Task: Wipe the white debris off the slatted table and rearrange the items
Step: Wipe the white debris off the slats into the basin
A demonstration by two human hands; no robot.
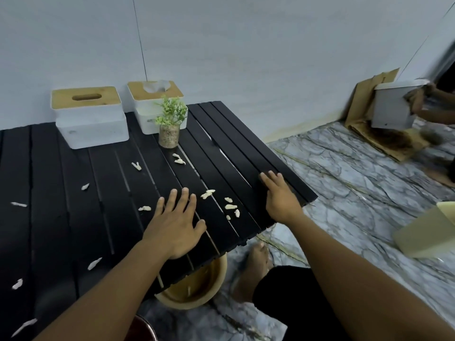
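Note:
A black slatted table (61, 217) fills the left and middle of the view. White debris (231, 206) lies scattered over it in several small bits. My left hand (176, 225) rests flat on the slats near the front edge, fingers spread, holding nothing. My right hand (280, 196) lies flat on the table's right edge, fingers apart and empty. At the back stand two white tissue boxes with wooden lids, one on the left (89, 116) and one further right (155, 104). A small potted plant (170, 124) stands in front of the right box.
A tan bowl (197, 289) sits on the marble floor under the table's front corner, beside my bare foot (256, 264). A beige bin (428, 232) stands at the right. Far right, another person's hands hold a white box (394, 107) over cardboard. A wall runs behind the table.

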